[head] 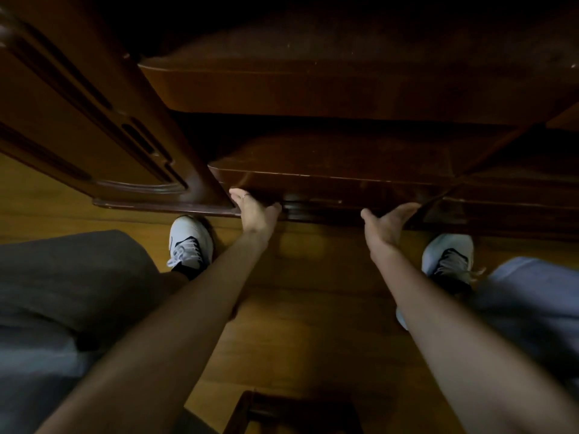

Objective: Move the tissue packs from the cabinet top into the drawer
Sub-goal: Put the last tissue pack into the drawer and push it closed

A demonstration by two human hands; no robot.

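A dark wooden cabinet fills the upper part of the head view. Its lower drawer [329,183] sticks out toward me beneath a second protruding drawer [313,89]. My left hand [255,211] hooks under the left end of the lower drawer's bottom edge, a ring on one finger. My right hand [387,225] is palm up under the same edge further right. On both hands the fingertips are hidden beneath the wood. No tissue packs are in view, and the cabinet top is out of frame.
An open carved cabinet door [94,120] swings out on the left, close to my left hand. My white shoes [189,242] [448,255] stand on the yellow wooden floor [313,308] either side of my arms. A dark wooden piece [282,411] sits at the bottom edge.
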